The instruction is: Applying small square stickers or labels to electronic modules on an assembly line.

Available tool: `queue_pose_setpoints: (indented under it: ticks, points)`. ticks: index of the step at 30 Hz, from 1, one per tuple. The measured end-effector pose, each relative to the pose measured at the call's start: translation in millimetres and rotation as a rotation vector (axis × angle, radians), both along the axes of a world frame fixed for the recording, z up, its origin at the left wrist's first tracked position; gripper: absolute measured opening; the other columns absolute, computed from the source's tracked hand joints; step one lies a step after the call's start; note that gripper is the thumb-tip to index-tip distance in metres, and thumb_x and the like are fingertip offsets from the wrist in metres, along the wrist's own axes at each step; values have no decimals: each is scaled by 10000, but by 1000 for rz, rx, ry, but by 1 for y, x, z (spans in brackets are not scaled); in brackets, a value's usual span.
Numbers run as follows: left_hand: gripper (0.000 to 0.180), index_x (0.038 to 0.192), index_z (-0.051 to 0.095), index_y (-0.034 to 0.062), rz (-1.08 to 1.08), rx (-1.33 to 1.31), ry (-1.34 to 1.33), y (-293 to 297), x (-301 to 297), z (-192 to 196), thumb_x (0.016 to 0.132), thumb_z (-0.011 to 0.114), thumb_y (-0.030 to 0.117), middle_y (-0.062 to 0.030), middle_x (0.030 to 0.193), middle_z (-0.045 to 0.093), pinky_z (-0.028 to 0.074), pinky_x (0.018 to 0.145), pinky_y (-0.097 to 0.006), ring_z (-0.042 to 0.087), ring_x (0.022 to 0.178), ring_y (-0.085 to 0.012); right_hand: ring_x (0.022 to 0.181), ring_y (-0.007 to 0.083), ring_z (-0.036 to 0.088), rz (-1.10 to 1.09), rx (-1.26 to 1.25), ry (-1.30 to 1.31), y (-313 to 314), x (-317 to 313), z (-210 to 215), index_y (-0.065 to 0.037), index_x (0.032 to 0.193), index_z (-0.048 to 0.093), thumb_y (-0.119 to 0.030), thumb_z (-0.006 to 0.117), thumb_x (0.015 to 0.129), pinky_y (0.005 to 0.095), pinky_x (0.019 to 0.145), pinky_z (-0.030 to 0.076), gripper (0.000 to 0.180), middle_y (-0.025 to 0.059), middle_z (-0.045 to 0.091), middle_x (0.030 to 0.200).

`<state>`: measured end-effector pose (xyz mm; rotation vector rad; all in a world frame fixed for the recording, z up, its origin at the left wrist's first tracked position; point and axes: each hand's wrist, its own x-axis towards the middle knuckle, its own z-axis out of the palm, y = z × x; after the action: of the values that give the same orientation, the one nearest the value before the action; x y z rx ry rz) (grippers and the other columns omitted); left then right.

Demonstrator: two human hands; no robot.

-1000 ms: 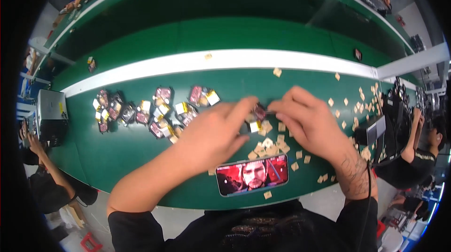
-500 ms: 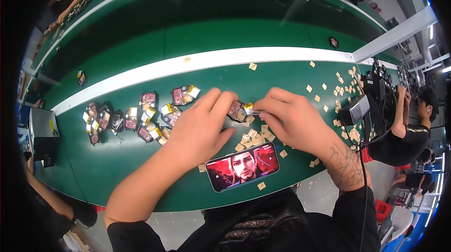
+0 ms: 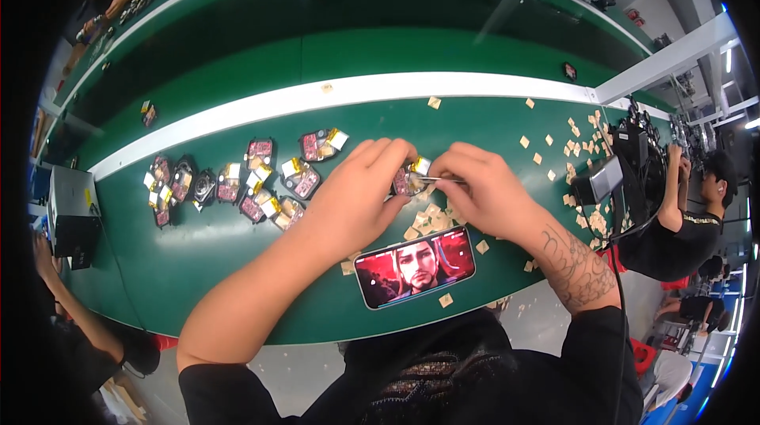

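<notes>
My left hand [image 3: 358, 191] is closed around a small dark casing with a red circuit board [image 3: 402, 182], holding it just above or on the green bench; the fingers cover its left part. A silver and yellow battery pouch [image 3: 420, 164] stands at the casing's far edge. In my right hand [image 3: 484, 189] are thin metal tweezers [image 3: 437, 179], pinched between thumb and fingers, with their tip over the casing's inside. What the tip touches is too small to tell. Below the hands lie several small tan square pieces [image 3: 430, 221] in a loose pile.
A phone [image 3: 416, 268] playing a video lies near the front edge. Several similar open casings [image 3: 260, 154] sit to the left. More tan squares [image 3: 577, 133] are scattered right, near a grey boxy device [image 3: 599, 184] with a black cable. A white rail [image 3: 356, 87] crosses behind.
The tweezers' tip has moved left from the battery pouch to over the casing's inside. The pouch now stands further back. The whole view has shifted slightly.
</notes>
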<state>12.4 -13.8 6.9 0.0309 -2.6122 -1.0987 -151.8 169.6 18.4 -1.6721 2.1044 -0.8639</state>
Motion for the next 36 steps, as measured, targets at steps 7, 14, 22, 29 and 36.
queue_pose_setpoints:
  ticks: [7,14,22,29,36]
  points:
    - [534,1277,563,44,10,75,-8,0,0,-4,832,857,20,-169,1196,679,543,978,-479,650,1180,-399,884,276,716,114,-85,14,0,-13,4,-101,1175,709,-33,788,881,379,743,592,311,70,637,1063]
    - [539,1274,594,52,13,53,-51,-1,5,-5,819,884,59,-146,1166,691,553,953,-482,659,1139,-388,831,268,728,309,-232,169,-10,-30,-11,-45,1112,750,28,817,823,368,710,603,305,65,679,962]
    - [327,1131,758,89,-82,-110,33,-4,4,-8,834,890,121,-71,1118,694,581,861,-406,663,1036,-295,902,247,764,103,-9,-327,-5,-24,2,-35,1149,730,-3,764,948,372,783,613,206,108,728,996]
    - [278,1122,767,112,-72,-262,46,-2,7,-6,863,859,151,-60,1173,685,597,874,-402,666,1039,-279,866,264,737,121,38,-155,-7,-18,18,-22,1208,748,23,758,947,352,757,581,265,121,722,1011]
    - [303,1138,727,72,-79,-243,50,-3,8,-10,868,846,138,-88,1174,678,583,925,-426,658,1060,-311,873,285,745,61,41,-52,-11,0,11,0,1196,733,31,752,946,366,766,601,253,130,716,1027]
